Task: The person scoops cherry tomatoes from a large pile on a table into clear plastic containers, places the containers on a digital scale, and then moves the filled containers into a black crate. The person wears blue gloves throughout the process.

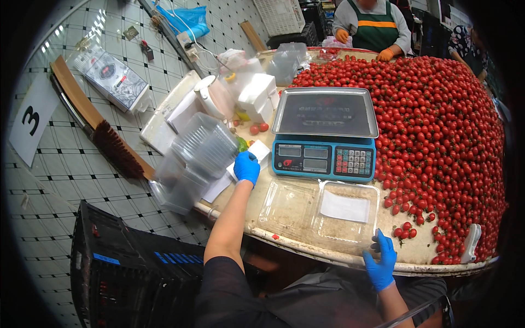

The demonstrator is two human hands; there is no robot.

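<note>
An unfolded clear plastic clamshell container (287,205) lies on the table in front of the scale, with a white paper sheet (345,206) in its right half. My right hand (381,258), in a blue glove, is at that half's lower right corner, thumb and fingers apart. On the left, my blue-gloved left hand (247,167) rests on a stack of small white papers (259,151), its fingers bent; whether it grips a sheet cannot be told. Behind the container stands a blue digital scale (324,158) with a metal pan. Cherry tomatoes (434,123) are heaped to the right.
Stacked clear containers (205,145) overhang the table's left edge near my left arm. A white electric kettle (213,96) and white boxes (258,94) stand behind. A black crate (135,262) is at lower left. A white device (471,242) lies by the tomatoes. A co-worker (375,28) stands across the table.
</note>
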